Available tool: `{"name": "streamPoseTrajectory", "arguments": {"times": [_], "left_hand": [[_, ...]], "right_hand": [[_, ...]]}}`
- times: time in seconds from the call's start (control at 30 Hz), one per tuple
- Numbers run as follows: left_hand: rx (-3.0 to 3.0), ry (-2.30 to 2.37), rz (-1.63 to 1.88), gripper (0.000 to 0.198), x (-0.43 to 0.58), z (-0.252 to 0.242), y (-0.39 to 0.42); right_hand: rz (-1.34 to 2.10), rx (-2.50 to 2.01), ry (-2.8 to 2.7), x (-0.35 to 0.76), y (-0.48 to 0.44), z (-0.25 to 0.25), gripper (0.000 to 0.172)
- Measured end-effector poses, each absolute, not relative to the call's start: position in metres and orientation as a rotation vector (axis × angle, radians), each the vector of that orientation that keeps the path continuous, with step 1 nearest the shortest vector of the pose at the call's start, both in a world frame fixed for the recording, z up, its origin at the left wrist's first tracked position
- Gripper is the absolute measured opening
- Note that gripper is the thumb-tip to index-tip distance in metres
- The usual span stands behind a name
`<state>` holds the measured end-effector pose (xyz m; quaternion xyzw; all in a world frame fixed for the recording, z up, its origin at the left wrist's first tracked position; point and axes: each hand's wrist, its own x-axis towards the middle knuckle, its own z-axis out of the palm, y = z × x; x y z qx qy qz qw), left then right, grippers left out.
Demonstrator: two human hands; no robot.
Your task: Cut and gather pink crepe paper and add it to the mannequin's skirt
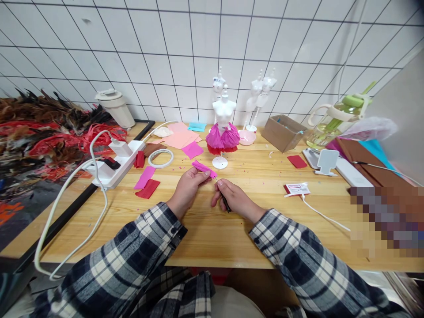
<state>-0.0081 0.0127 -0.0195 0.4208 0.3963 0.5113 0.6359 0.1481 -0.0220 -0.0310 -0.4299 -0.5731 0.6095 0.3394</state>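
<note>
Between the fingers of my left hand is a folded strip of bright pink crepe paper. My right hand is closed on a slim dark-handled tool with a thin metal tip; the fingers hide much of it, so I cannot tell its exact kind. The tip meets the right end of the pink strip. Just behind my hands stands a small white mannequin on a round base, wearing a magenta paper skirt with a red frilled lower edge.
Pink paper, red paper and a tape roll lie left. Farther left are a power strip with looping cables and a feather pile. A cardboard box, phone stand and bottle stand right.
</note>
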Motion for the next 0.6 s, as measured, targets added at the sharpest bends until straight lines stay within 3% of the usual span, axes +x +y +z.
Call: {"name": "streamPoseTrajectory", "arguments": {"times": [0.6], "left_hand": [[0.988, 0.936, 1.148, 0.028, -0.0071, -0.0193, 0.0116]], "right_hand": [[1.568, -1.084, -1.509, 0.1480, -0.0226, -0.0282, 0.039]]}}
